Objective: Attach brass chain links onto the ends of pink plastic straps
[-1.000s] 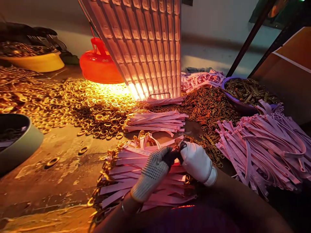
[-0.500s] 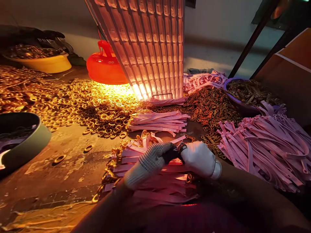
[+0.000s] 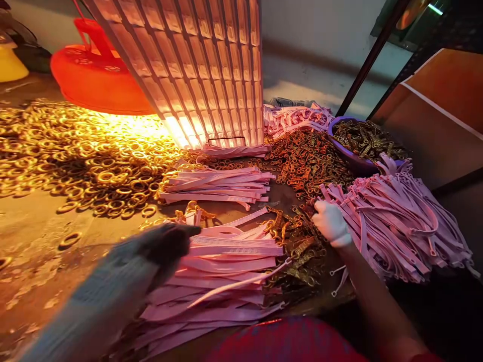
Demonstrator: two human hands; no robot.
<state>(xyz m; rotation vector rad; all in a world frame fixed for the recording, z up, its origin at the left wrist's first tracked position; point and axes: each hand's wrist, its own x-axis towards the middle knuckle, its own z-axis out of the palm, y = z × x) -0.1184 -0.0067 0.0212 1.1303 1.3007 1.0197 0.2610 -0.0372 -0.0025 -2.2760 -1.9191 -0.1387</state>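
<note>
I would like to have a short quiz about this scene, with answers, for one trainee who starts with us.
1. True or false: the red lamp hangs above the gold rings.
2. Fill the gap: the straps nearest the left hand look ____ in colour.
3. Which is nearer the purple basin? A) left hand B) right hand

Key: 1. True. 2. Pink. 3. B.

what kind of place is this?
Probably a workshop or small factory: a heap of gold-coloured rings, bundled pink straps, and a red lamp hanging low over the rings.
</note>
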